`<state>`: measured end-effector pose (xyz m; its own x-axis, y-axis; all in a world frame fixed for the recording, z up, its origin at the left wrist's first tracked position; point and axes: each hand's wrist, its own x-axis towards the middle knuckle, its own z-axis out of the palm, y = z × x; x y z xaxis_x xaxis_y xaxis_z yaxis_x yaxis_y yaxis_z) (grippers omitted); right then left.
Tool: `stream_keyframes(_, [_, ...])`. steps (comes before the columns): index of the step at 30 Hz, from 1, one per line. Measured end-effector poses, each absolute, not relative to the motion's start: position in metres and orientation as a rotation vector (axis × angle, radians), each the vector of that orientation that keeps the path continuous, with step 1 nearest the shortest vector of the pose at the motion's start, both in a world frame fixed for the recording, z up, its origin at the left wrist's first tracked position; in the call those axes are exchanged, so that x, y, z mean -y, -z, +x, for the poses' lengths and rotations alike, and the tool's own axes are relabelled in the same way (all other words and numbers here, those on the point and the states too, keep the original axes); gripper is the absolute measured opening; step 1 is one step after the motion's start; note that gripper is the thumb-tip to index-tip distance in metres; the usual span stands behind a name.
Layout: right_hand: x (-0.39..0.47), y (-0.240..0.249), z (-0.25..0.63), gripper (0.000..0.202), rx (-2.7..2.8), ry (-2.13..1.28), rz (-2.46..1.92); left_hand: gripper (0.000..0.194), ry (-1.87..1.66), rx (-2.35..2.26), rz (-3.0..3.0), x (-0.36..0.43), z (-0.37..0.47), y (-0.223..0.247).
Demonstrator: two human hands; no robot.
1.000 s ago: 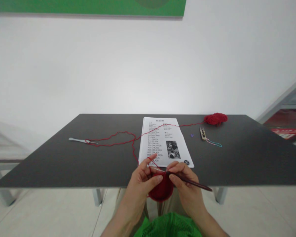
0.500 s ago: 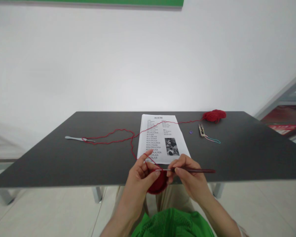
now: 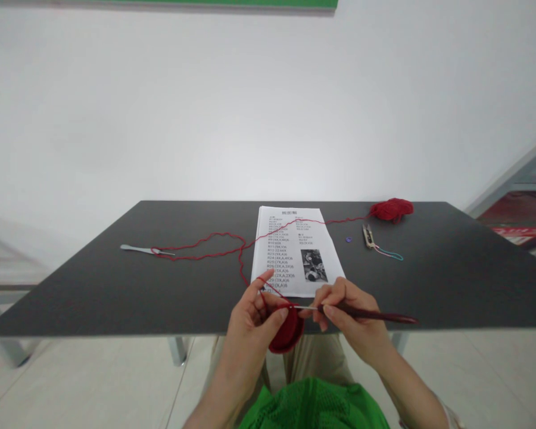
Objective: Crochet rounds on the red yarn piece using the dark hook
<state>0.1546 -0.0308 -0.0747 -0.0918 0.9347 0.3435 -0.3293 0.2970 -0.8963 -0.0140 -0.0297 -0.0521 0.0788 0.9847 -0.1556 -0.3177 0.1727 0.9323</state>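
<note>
A round piece of red crochet work (image 3: 287,333) is pinched between the thumb and fingers of my left hand (image 3: 254,319). Red yarn (image 3: 274,288) runs over its raised index finger down to the edge of the piece. My right hand (image 3: 351,313) grips a crochet hook (image 3: 384,316) by its dark red handle, and the metal tip meets the top edge of the crochet work. Where exactly the tip sits among the stitches is too small to tell. Both hands are at the table's front edge, just before a printed pattern sheet (image 3: 290,238).
On the dark table (image 3: 196,298), the yarn crosses the sheet to a red yarn ball (image 3: 391,210) at the back right. Thread snips (image 3: 368,236) with a cord and a small purple ring (image 3: 349,239) lie right of the paper. A grey-handled hook (image 3: 138,248) lies left, inside a yarn loop.
My right hand has shifted slightly right, and the hook's handle end has swung right and downward. The left hand keeps its hold on the crochet work. The whole view has shifted slightly.
</note>
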Motion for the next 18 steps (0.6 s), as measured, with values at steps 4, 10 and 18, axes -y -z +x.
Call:
stream_keyframes(4, [0.036, 0.069, 0.153, 0.014, 1.363, -1.001, -0.735, 0.069, -1.203, -1.03, 0.913, 0.03, -0.011, 0.054])
stream_keyframes(10, [0.044, 0.066, 0.148, 0.02, 1.652, -0.427, -0.885, 0.056, -1.275, -1.089, 0.98, 0.03, -0.006, 0.057])
stream_keyframes(18, [0.044, 0.071, 0.14, 0.02, 1.65, -0.395, -0.904, 0.053, -1.3, -1.131, 1.121, 0.029, -0.004, 0.06])
